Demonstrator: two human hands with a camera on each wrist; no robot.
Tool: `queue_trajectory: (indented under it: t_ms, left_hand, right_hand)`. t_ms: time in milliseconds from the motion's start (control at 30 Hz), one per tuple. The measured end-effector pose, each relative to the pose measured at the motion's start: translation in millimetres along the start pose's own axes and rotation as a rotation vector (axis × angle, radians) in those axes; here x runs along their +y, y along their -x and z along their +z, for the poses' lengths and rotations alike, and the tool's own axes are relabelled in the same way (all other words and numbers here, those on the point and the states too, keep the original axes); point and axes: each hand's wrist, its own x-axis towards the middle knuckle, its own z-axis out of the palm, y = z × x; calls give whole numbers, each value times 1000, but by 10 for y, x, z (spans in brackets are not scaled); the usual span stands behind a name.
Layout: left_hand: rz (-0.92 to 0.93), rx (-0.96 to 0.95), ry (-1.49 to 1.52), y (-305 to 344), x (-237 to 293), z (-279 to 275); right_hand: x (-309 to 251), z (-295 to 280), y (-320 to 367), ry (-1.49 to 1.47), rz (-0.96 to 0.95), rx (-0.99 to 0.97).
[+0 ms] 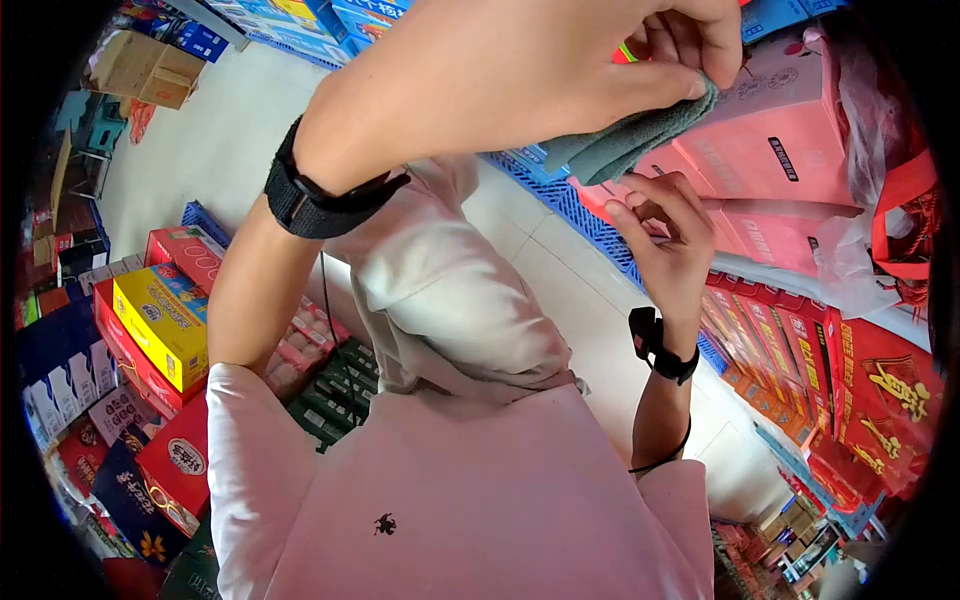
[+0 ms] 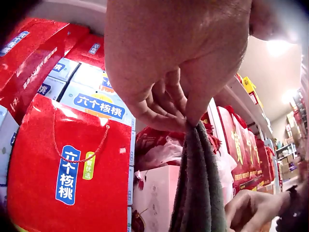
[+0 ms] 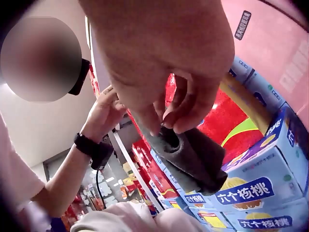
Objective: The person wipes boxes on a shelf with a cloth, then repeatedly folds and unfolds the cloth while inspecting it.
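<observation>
My left hand [image 1: 690, 50] pinches a folded dark grey-green cloth [image 1: 640, 140] by its upper edge, between thumb and fingertips. In the left wrist view the cloth [image 2: 198, 183] hangs in layered folds below that hand [image 2: 169, 82]. Below and to the right, my right hand [image 1: 670, 230] has bent fingers, its fingertips right at the cloth's lower end. The right wrist view has its thumb and fingers [image 3: 186, 113] over a rolled fold of the cloth [image 3: 193, 159]; I cannot tell whether they grip it.
Pink cartons [image 1: 770, 150] and red gift boxes [image 1: 880, 390] stand close on the right. Light-blue cartons [image 3: 256, 193] and a red gift bag [image 2: 72, 169] are near the cloth. Behind the left arm lie a yellow box [image 1: 165, 325] and other packages. Blue plastic pallets [image 1: 590, 225] edge the tiled floor.
</observation>
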Motion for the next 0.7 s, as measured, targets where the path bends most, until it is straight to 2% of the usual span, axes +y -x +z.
queue_trajectory:
  t_ms: [200,367,533,600,700]
  left_hand:
    - [3,-3,-149,10,33,-134]
    - [-108,-82,-295,116,77,-414]
    - [0,-90,-430,296,151,-580]
    - [-68,-153,-483,284,103,-594]
    - [-60,-126,-478,329,276,-582]
  right_hand:
    - [63,-80,-134,87,-170,9]
    - [-77,-385,-205,163,-153,29]
    - [-236,-751,-300,243,-173,89]
    - [-361,-842,-353,271,-206,89]
    - [-548,-864,-425,233,-216,110]
